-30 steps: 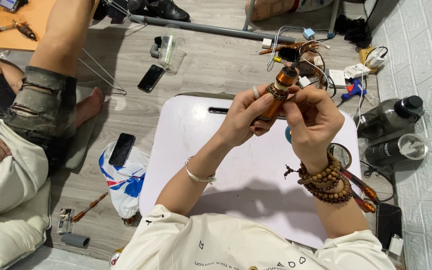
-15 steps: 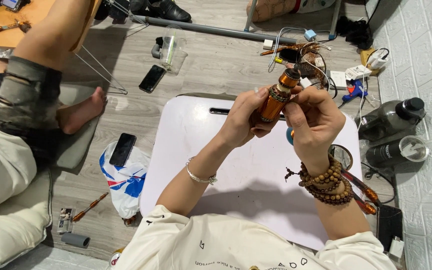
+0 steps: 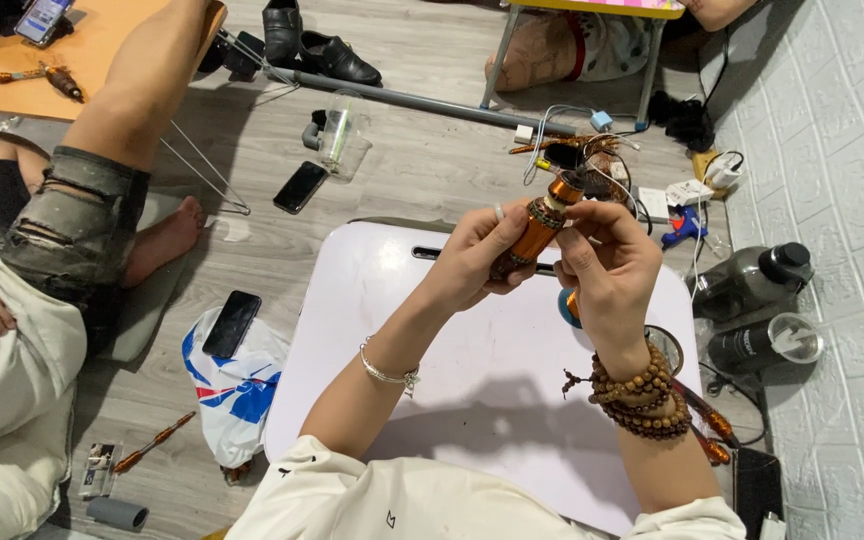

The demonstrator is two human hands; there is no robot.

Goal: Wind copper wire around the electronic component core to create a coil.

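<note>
Copper-orange motor rotor; white table; brown bead bracelets.

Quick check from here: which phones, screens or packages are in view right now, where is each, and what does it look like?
Phone: dark slab, screen off, on the floor above the white table.
Second phone: dark, lying on the plastic bag.
Plastic bag: white with blue and red print, left of the table.
Lit phone: top left, on the orange table.

copper armature lower end: hidden by left hand | co-worker: cut off by left edge
</note>
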